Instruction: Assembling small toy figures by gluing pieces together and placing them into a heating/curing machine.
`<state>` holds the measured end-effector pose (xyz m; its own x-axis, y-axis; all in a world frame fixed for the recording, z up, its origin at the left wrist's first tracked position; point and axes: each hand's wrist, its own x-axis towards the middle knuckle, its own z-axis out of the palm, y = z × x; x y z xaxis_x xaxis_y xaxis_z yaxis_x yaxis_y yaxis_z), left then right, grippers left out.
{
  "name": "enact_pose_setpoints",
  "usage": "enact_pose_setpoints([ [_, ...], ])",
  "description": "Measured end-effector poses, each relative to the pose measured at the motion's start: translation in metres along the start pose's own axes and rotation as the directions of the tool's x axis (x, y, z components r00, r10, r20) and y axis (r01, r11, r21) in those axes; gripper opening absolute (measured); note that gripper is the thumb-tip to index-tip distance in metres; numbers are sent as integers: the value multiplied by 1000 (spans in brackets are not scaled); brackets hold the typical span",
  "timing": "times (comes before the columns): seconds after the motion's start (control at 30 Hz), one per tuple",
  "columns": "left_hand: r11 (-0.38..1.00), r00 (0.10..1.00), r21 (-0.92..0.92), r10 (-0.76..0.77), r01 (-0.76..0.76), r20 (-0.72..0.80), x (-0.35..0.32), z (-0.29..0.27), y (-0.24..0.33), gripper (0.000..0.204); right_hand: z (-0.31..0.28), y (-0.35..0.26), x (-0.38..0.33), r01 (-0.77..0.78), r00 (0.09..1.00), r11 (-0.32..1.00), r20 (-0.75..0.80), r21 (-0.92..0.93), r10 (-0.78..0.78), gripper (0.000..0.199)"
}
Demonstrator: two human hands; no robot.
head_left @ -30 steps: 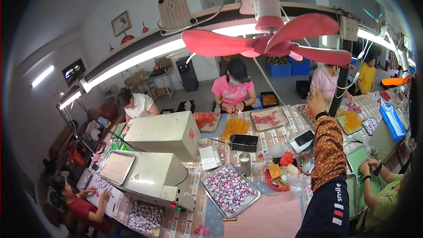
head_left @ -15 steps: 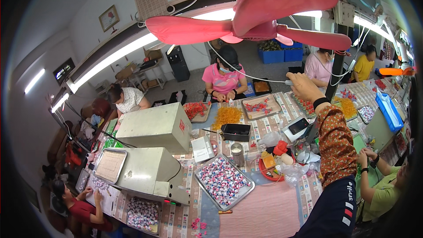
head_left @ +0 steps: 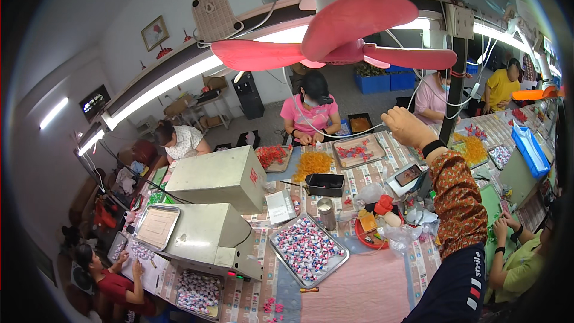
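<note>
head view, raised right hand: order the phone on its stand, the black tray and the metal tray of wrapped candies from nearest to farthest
Measured from the right hand, raised near the hanging cable:
1. Phone on its stand, just below the hand, by the wrist.
2. Black tray, to the left at mid-table.
3. Metal tray of wrapped candies, lower left, toward the near edge of the table.

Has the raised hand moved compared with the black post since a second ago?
Yes. The right hand has shifted leftward, away from the black post, toward the dangling white cord.
</note>
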<state>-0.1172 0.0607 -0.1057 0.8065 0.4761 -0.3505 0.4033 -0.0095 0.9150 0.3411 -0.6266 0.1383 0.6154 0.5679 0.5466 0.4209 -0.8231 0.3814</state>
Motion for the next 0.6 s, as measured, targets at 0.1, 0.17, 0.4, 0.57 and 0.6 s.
enact_pose_setpoints([
  [0.1, 998, 997, 2, 60, -60, -41, 3, -3, -8, 35, -5, -4, 3, 30, 999, 998, 20, -53, -29, 22],
  [0.17, 998, 996, 5, 59, -59, -61, 0, -4, -8, 35, -8, -8, 3, 50, 999, 996, 22, -77, -48, 20],
  [0.4, 995, 994, 53, 92, -90, -50, -8, -8, -3, 37, -21, -12, 5, 67, 996, 979, 68, -191, -55, 19],
  [0.57, 987, 993, 113, 118, -115, -14, -19, -11, 1, 38, -25, -20, 16, 69, 998, 963, 7, -259, -70, 15],
  [0.6, 985, 993, 124, 121, -119, -9, -19, -10, 2, 38, -24, -19, 15, 67, 998, 961, 7, -268, -67, 14],
])
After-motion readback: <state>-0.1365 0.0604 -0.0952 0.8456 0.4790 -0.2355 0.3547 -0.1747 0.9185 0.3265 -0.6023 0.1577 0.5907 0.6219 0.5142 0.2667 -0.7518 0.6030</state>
